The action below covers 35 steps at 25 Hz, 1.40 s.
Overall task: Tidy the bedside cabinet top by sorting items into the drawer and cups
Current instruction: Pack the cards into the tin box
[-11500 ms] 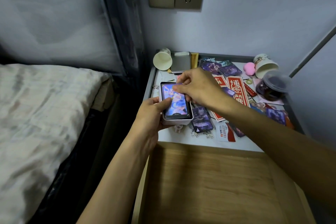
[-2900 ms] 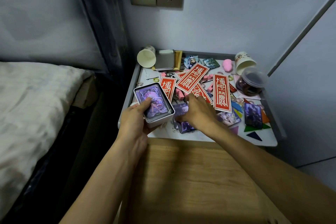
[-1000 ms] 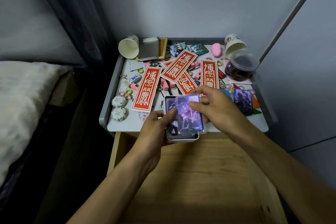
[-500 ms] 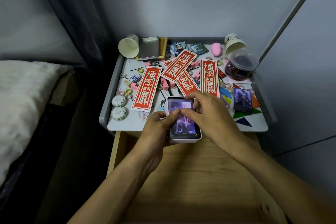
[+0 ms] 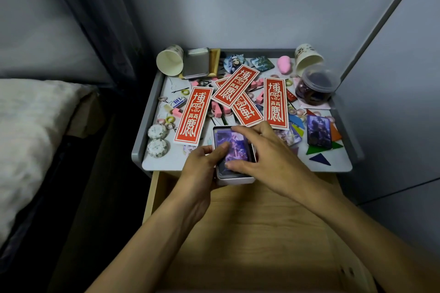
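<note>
My left hand (image 5: 202,162) grips a small white tin (image 5: 234,179) at the cabinet's front edge, thumb lying on the purple picture cards (image 5: 232,147) stacked inside. My right hand (image 5: 264,150) reaches over the tin from the right, fingertips touching the top card. Another purple card (image 5: 318,131) lies on the cabinet top (image 5: 171,162) at the right. Two paper cups lie on their sides at the back: one at back left (image 5: 169,60), one at back right (image 5: 308,56). The open wooden drawer (image 5: 250,233) extends toward me below the top.
Several red paper slips (image 5: 194,115) cover the middle. A metal tin lid (image 5: 196,62), a pink blob (image 5: 284,64), a lidded plastic jar (image 5: 315,85), coloured tangram pieces (image 5: 320,158), two round floral items (image 5: 157,140) and small rings are scattered around. A bed (image 5: 31,126) stands at left.
My right hand brought a purple card over the tin and laid it on the stack; now its fingers press it flat. The tin has stayed at the front edge in my left hand.
</note>
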Tool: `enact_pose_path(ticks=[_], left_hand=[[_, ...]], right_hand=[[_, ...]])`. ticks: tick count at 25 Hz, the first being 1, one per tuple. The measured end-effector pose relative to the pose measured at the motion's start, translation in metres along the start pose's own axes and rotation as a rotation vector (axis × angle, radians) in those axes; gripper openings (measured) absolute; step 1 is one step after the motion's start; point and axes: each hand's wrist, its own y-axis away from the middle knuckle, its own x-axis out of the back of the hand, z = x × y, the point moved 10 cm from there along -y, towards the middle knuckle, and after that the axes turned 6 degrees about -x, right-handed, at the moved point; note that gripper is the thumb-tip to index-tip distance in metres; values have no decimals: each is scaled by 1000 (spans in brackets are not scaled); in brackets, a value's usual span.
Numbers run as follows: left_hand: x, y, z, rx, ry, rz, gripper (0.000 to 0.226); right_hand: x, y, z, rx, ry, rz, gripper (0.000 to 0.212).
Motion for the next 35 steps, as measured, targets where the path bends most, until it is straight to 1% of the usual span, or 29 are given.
enact_pose_path(ticks=[2,5,7,9,10,11,12,13,14,16,18,20,23,25,26,28,30,31,33,35], left_hand=[[0,0,0,2,-15,-9,35],[0,0,0,-6,-23,-22,35],[-1,0,1,-12,-24,-31,36],[-3,-1,2,-19,-21,-25,36],[-2,-2,3,-25,-20,-14,35],[-2,-2,3,-28,-19,-4,35],[-2,-2,3,-25,-15,-1,36],[-1,-3,2,-19,-9,-2,37],[-1,-2,1,-10,-4,-5,39],[-2,-2,-2,5,-7,-14,40],[-4,-2,-3,14,-9,-17,41],[-5,-2,-5,18,-13,-21,42],[-5,-4,-5,18,-22,-24,44],[-6,-4,-6,21,-19,-25,44],[-6,-4,-5,20,-16,-24,43],[-6,-4,-4,19,-8,-21,41],[-6,-4,-3,19,-7,-21,39],[-5,-4,-3,16,-5,-19,38],[-4,-4,-2,13,0,-14,37],[-5,-3,-2,12,1,-13,36]], right_hand=[[-3,-2,2,-4,-2,-38,86],[-4,-2,2,8,41,-33,86],[-6,-1,0,23,43,-45,83],[3,-1,1,39,5,-35,71],[17,-5,7,28,-24,20,62],[36,-9,21,-7,-35,111,53],[57,-13,41,-70,7,211,48],[76,-17,65,-160,112,288,46],[89,-19,90,-263,248,319,49],[99,-22,135,-448,447,274,65],[96,-27,158,-511,508,220,77],[95,-34,164,-494,508,211,81],[98,-37,159,-471,481,242,81],[99,-36,152,-436,439,304,79],[102,-34,147,-415,382,356,75],[113,-30,139,-375,227,468,60],[121,-25,141,-378,69,507,47],[121,-23,144,-394,-35,486,42],[102,-21,147,-427,-213,365,37],[72,-22,142,-449,-157,225,42]])
